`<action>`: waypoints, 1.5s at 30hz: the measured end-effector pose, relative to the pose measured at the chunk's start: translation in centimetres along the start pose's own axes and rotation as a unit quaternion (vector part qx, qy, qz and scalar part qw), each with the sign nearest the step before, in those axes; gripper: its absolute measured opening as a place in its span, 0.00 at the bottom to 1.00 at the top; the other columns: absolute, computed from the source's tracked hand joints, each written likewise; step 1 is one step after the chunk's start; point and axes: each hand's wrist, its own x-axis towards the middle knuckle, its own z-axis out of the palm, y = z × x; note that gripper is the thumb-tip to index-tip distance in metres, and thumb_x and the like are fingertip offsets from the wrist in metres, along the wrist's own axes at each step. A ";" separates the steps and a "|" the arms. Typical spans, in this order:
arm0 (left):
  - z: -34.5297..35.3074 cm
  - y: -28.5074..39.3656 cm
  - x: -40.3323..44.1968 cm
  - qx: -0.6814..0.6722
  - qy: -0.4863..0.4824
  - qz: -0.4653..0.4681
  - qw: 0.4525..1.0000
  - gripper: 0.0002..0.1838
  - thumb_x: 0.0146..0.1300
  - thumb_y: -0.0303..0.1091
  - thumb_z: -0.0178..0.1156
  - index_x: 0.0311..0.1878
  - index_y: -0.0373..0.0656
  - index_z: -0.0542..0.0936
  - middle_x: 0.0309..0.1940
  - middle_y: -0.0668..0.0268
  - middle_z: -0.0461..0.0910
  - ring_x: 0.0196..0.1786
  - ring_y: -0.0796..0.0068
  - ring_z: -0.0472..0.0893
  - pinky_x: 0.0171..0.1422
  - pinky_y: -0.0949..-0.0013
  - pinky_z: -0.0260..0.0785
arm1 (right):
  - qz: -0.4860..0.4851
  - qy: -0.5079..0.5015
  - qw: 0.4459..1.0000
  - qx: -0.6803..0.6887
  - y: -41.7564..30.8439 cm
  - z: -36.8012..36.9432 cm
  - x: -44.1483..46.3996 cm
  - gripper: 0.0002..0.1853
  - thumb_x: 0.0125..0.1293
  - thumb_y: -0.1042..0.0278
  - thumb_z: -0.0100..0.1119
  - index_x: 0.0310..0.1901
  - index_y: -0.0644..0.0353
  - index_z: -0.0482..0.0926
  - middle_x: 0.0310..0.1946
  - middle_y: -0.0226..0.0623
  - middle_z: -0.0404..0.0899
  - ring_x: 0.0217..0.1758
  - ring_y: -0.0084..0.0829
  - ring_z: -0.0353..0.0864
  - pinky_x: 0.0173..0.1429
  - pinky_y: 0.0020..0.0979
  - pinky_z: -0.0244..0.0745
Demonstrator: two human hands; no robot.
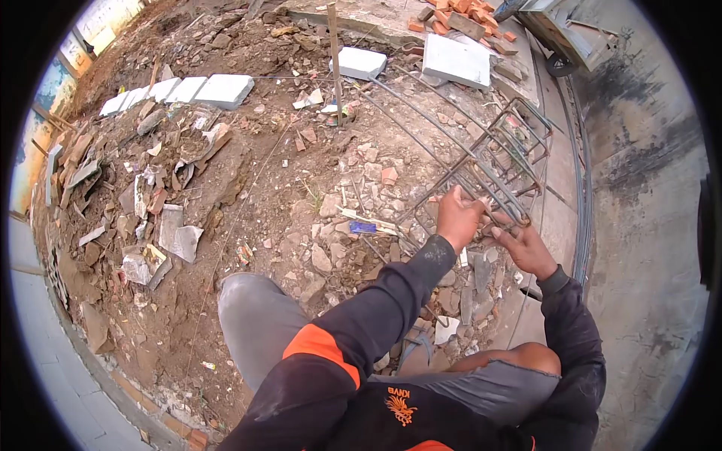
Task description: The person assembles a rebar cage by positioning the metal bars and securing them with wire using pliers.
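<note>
A steel rebar cage [492, 154], made of long bars and bent stirrups, lies at a slant over the rubble in front of me. My left hand [459, 216] is closed around the near end of its bars, with the fingertips partly hidden. Just to the right, my right hand [524, 248] has its thumb and fingers pinched together at the corner of a stirrup. What lies between those fingers is too small to make out. A blue piece [362, 227] sits on the stones left of my hands.
A wooden stake [335, 64] stands upright beyond, with string running near it. White blocks [224, 90] line the far left; a white slab [456, 60] and orange bricks [474, 13] are at the back. Long bars [583, 195] run along the concrete wall [647, 225] on the right.
</note>
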 end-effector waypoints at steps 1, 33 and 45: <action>0.7 -0.3 -0.8 -0.024 0.004 -0.018 1.000 0.10 0.67 0.22 0.62 0.45 0.33 0.71 0.32 0.57 0.84 0.28 0.74 0.84 0.31 0.69 0.76 | -0.005 -0.007 1.000 -0.025 0.4 -0.6 -0.7 0.22 0.82 0.74 0.51 0.74 0.67 0.68 0.63 0.41 0.82 0.60 0.29 0.84 0.63 0.34 0.84; -1.7 -2.8 -4.4 -0.080 0.014 -0.053 0.995 0.12 0.69 0.22 0.60 0.53 0.37 0.73 0.42 0.59 0.87 0.35 0.72 0.88 0.35 0.70 0.83 | 0.042 -0.014 0.993 -0.108 4.1 0.5 -3.0 0.22 0.74 0.67 0.62 0.66 0.64 0.76 0.48 0.33 0.85 0.45 0.20 0.81 0.52 0.30 0.77; -1.8 -2.7 -4.1 -0.080 0.048 -0.046 0.995 0.12 0.69 0.23 0.62 0.49 0.33 0.70 0.39 0.57 0.83 0.33 0.71 0.87 0.32 0.69 0.80 | 0.044 0.005 0.990 -0.133 1.3 2.7 -2.5 0.29 0.73 0.76 0.65 0.73 0.63 0.70 0.56 0.36 0.82 0.59 0.27 0.83 0.63 0.33 0.80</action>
